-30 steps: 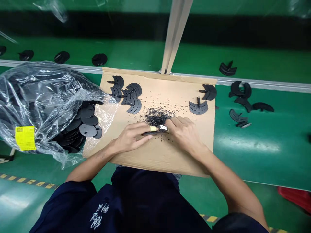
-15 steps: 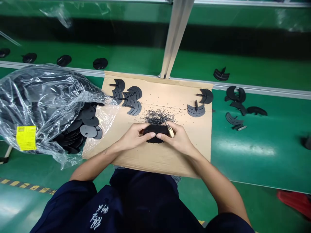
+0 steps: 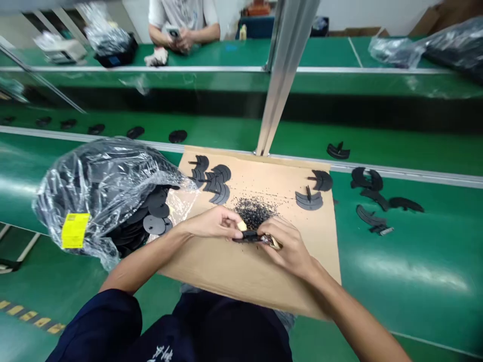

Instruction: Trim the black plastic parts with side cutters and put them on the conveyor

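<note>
Between my hands is a black part (image 3: 249, 237), seen nearly edge-on above the cardboard sheet (image 3: 241, 281). My left hand (image 3: 219, 223) pinches its left end between thumb and fingers; a pale fingertip cover shows there. My right hand (image 3: 285, 244) grips the other end and also holds a small tool (image 3: 272, 242) with a pale handle. Just beyond my hands lies a heap of tiny black bits (image 3: 253, 211). Curved black pieces (image 3: 219, 183) rest at the sheet's back left, and two more (image 3: 309, 200) at its back right.
A clear plastic bag (image 3: 105, 186) of black discs fills the left side. More black pieces (image 3: 372, 217) lie on the green bench at right. A metal post (image 3: 283, 75) rises behind the sheet. Across the bench sits a person (image 3: 184, 20) holding a phone.
The view has tilted up, bringing the far bench and person into sight. The black part has turned from its broad face to nearly edge-on, and both hands have shifted their grip.
</note>
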